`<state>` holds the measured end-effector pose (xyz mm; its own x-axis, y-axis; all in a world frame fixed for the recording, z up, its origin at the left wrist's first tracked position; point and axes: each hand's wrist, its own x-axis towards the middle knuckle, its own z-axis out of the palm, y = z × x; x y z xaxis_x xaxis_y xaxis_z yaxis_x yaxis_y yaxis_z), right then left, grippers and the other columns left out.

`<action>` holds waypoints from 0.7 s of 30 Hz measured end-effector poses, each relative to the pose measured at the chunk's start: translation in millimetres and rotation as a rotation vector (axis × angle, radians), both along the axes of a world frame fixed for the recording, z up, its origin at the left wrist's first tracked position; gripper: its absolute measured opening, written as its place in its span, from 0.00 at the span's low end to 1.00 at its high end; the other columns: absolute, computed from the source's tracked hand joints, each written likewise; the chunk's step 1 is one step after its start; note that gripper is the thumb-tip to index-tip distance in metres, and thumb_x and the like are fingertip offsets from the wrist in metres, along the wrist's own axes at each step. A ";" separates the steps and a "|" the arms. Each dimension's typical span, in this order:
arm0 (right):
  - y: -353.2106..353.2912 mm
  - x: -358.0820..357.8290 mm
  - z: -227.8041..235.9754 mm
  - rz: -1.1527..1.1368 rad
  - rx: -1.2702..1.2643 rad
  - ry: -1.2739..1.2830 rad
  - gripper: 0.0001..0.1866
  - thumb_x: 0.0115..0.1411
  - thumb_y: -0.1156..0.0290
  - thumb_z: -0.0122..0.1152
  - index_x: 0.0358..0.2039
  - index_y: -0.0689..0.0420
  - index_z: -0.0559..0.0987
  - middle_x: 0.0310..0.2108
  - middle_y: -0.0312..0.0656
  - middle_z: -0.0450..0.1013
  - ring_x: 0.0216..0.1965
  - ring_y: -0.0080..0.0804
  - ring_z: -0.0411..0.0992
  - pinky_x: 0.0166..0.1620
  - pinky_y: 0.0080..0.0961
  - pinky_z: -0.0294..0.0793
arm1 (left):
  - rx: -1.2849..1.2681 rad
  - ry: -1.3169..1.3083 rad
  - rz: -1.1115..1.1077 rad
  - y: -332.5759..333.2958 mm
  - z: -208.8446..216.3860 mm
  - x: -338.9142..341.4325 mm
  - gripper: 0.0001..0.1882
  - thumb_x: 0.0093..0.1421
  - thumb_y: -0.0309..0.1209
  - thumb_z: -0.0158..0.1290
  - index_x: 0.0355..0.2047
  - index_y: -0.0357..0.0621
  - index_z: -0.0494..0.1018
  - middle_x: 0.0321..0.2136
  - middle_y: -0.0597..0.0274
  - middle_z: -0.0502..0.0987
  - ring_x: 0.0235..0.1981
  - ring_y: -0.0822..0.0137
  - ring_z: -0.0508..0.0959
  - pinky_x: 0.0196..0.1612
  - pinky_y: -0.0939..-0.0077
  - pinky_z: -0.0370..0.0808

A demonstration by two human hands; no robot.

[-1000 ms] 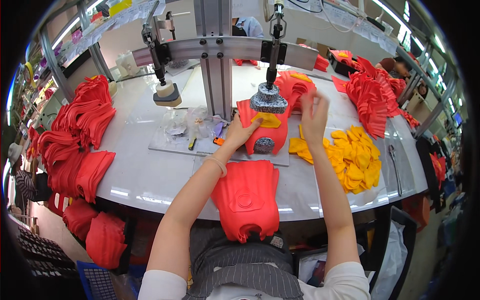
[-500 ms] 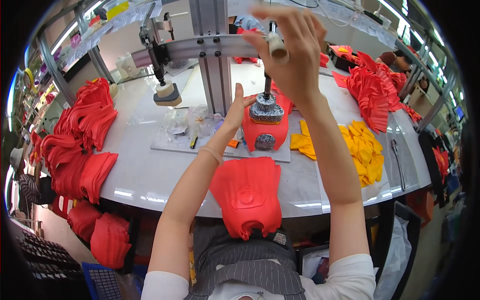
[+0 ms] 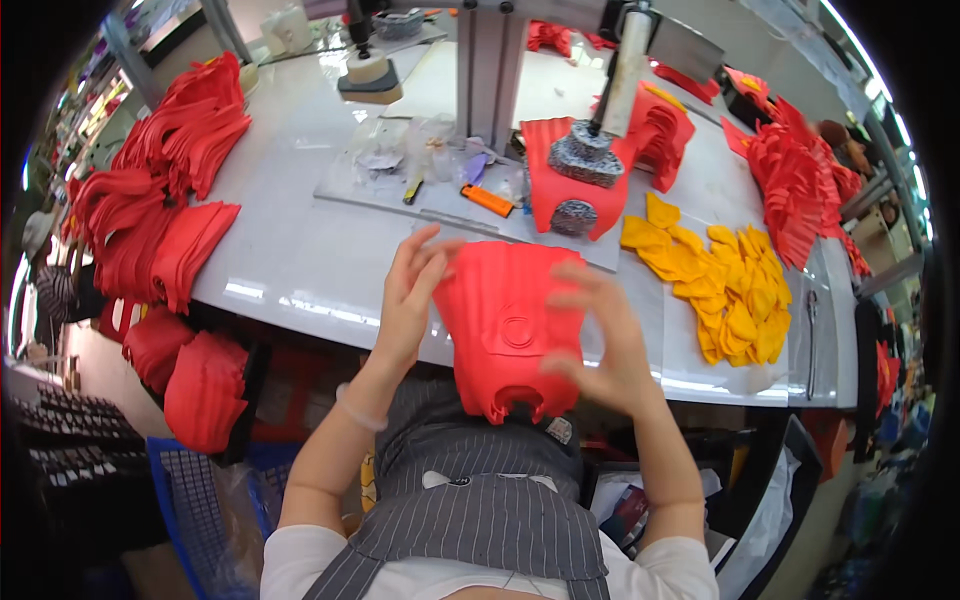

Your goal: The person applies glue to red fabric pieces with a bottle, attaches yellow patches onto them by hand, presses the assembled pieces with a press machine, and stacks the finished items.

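In front of me a red molded sheet piece (image 3: 515, 290), seemingly on top of a stack, hangs over the table's near edge. It has a raised round mark and a notched lower end. My left hand (image 3: 408, 300) is at its left edge, fingers outstretched and apart. Over its right edge my right hand (image 3: 612, 350) is open and slightly blurred, thumb and fingers spread. Beyond, another red piece (image 3: 580, 200) is draped over a form in the press. The speckled grey pad (image 3: 587, 155) is on or just above it, beneath a pale lever handle (image 3: 628, 70).
Red stacks (image 3: 165, 200) line the left side; more red pieces (image 3: 800, 180) lie at right. Yellow pieces (image 3: 740, 290) are heaped right of the press. An orange cutter (image 3: 487, 200) and plastic scraps lie by the metal post (image 3: 490, 80). A second pad (image 3: 370, 82) hangs at left.
Both hands have come back from the press to the near red stack. The right hand has left the lever handle, which now points down toward me. My view has tilted downward.
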<state>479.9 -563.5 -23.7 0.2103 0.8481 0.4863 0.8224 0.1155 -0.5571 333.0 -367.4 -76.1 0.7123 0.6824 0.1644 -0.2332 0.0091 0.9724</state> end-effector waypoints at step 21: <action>-20.1 -36.4 -15.6 -0.151 -0.174 0.333 0.19 0.60 0.71 0.57 0.51 0.63 0.75 0.44 0.53 0.76 0.44 0.38 0.76 0.47 0.23 0.71 | -0.377 0.028 -0.320 -51.7 -5.7 -59.9 0.18 0.64 0.28 0.49 0.54 0.35 0.66 0.45 0.57 0.74 0.45 0.70 0.75 0.50 0.75 0.73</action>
